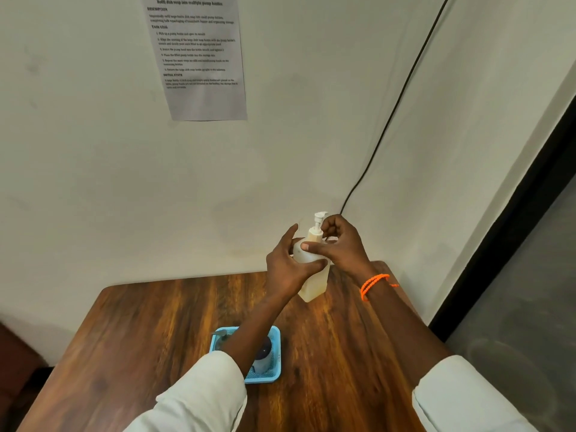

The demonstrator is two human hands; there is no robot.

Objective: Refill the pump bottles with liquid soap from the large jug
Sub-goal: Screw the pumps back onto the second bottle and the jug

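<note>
A person in pale rolled sleeves works at a dark-grained wooden table (131,332) pushed against a cream wall, both hands raised around a translucent plastic pump bottle holding pale yellow liquid soap (312,283). The bottle stands, or is held just above, the table's far edge at about 1 o'clock from the person's seat (its base is tilted slightly, and whether it touches the wood cannot be told).

The left hand (288,263) wraps the bottle's shoulder from the 9 o'clock side, thumb across the front and fingers curled behind, gripping it firmly. The right hand (338,243), coming in from 3 o'clock, has its thumb laid across the bottle's upper body while its curled fingers pinch the stem below the white pump head (320,217), which sticks up above both hands at 12 o'clock. An orange braided cord bracelet (374,285) circles the right wrist.

Nearer the person, at 6 o'clock from the bottle, a light blue plastic mesh basket (274,374) sits on the table, partly hidden under the left forearm; a dark-topped container (263,353) lies or stands inside it, too blurred to describe further.

On the wall at 11 o'clock hangs a printed sheet of white paper bearing task instructions (199,57), and a thin black cable (396,101) runs diagonally down the wall to a point just behind the right hand. The large jug is out of view.
</note>
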